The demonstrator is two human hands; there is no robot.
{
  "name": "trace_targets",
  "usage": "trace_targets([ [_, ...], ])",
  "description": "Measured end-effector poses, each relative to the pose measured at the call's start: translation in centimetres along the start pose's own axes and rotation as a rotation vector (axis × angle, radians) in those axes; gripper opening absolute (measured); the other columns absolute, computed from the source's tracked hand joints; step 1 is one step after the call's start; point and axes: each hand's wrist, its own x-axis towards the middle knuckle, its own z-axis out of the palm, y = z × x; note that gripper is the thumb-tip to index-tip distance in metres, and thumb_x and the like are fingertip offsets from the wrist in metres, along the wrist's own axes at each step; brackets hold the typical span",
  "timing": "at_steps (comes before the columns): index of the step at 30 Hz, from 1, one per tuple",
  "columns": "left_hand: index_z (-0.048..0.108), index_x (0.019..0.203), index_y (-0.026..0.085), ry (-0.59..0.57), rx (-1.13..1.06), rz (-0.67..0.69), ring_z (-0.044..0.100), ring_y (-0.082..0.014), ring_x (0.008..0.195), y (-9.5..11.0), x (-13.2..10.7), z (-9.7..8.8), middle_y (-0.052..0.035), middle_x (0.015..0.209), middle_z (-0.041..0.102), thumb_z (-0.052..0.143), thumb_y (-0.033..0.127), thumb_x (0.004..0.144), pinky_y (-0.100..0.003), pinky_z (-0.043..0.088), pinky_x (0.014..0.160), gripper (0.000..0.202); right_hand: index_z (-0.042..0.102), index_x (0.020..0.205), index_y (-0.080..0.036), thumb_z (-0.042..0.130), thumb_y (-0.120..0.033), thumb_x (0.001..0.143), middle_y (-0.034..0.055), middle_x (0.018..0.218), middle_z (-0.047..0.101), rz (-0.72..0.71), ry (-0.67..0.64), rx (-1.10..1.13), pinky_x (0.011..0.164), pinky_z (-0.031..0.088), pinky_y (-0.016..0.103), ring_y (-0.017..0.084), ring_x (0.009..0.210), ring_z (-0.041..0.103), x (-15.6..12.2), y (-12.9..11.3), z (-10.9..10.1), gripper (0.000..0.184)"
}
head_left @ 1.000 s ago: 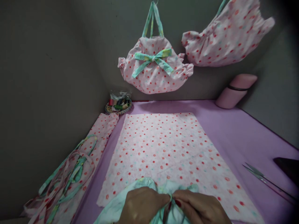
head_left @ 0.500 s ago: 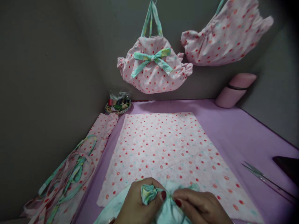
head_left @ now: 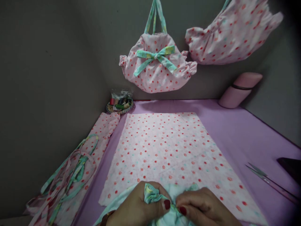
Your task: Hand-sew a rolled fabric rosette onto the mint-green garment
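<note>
My left hand is closed on gathered mint-green fabric, a bunched piece poking up between thumb and forefinger. Close beside it, my right hand pinches at the same fabric, thumb and forefinger pressed together near the left thumb tip. Whether a needle or thread sits in that pinch is too small to make out. More of the pale green cloth spreads below and around both hands. Under it lies a flat pink fabric panel with red dots and small flowers.
Scissors lie at right near a dark object. A pink bottle leans at the back right. A basket holds thread spools. Folded fabric with ties lies left. Two dotted bags hang above, one with a green bow.
The view has shifted slightly. My hands have drawn a little closer together at the gathered fabric, and the bunched piece in my left hand has changed shape a little.
</note>
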Motion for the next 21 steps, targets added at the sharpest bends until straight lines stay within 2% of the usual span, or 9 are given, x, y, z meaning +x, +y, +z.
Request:
trace_targets([
  [6,0.061,0.071,0.012,-0.005,0.0,0.034,0.036,-0.0065,0.052,0.0,0.3,0.1,0.0044,0.057,0.045,0.069,0.049,0.067,-0.019,0.028,0.051,0.038,0.06,0.068,-0.019,0.04,-0.045,0.088,-0.003,0.055,0.043,0.002,0.02,0.015,0.05,0.034,0.02,0.011,0.052,0.043,0.0,0.2,-0.1,0.039],
  [11,0.059,0.073,0.011,-0.011,-0.047,0.004,0.038,-0.0065,0.054,-0.4,0.4,-0.2,0.0038,0.059,0.047,0.071,0.047,0.066,-0.019,0.029,0.052,0.038,0.064,0.07,-0.018,0.038,-0.048,0.088,-0.0017,0.054,0.047,0.003,0.057,-0.014,0.05,0.034,0.02,0.012,0.053,0.044,-0.1,0.5,0.3,0.044],
  [17,0.057,0.073,0.011,-0.005,-0.126,-0.04,0.04,-0.0072,0.056,-0.3,0.3,-0.1,0.0024,0.062,0.049,0.074,0.047,0.062,-0.02,0.031,0.055,0.041,0.056,0.063,-0.018,0.037,-0.036,0.091,-0.0043,0.052,0.038,-0.127,0.107,-0.096,0.046,0.03,0.02,0.009,0.047,0.039,0.2,0.5,1.1,0.038],
  [21,0.058,0.072,0.01,0.019,-0.022,-0.011,0.04,-0.008,0.057,-0.3,0.5,0.1,0.0018,0.062,0.049,0.072,0.048,0.064,-0.021,0.031,0.057,0.041,0.056,0.065,-0.019,0.036,-0.031,0.092,-0.0025,0.051,0.046,-0.209,0.14,-0.2,0.046,0.032,0.021,0.011,0.045,0.044,0.3,0.8,1.3,0.036],
])
